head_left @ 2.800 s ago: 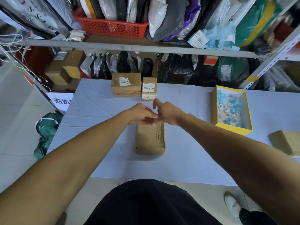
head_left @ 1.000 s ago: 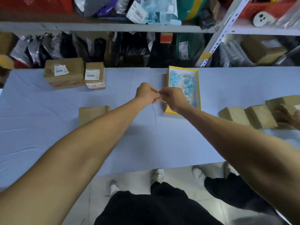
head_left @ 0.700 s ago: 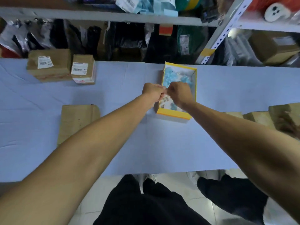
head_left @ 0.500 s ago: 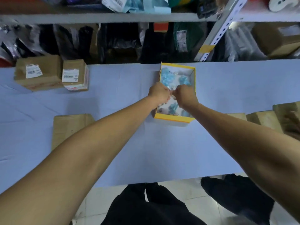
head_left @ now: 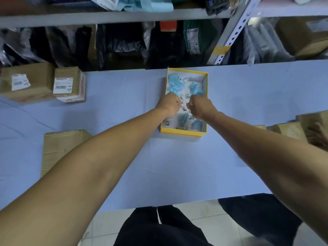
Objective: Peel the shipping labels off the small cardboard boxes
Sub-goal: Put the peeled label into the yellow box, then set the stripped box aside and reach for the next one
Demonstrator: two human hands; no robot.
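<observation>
Both hands were held over the open yellow-rimmed tray, which sat on the blue-covered bench at about 12 o'clock from the person. Left hand was curled into a fist above the tray's left wall; right hand was curled likewise just beside it, a narrow gap between the two. Something small and pale showed at the fingertips of each hand, too blurred to identify; whether either hand actually pinched it, I could not tell. The tray held crumpled light-blue scraps and small whitish bits. Two cardboard boxes with white shipping labels on them stood at the far edge at about 10 o'clock: a larger labelled box and, touching its right side, a smaller labelled box. A flat box with no label showing lay at 9 o'clock, partly hidden by the left forearm. More brown boxes sat in a row at 3 o'clock, with another person's hand on them. Metal shelving packed with dark parcels stood behind the bench.
</observation>
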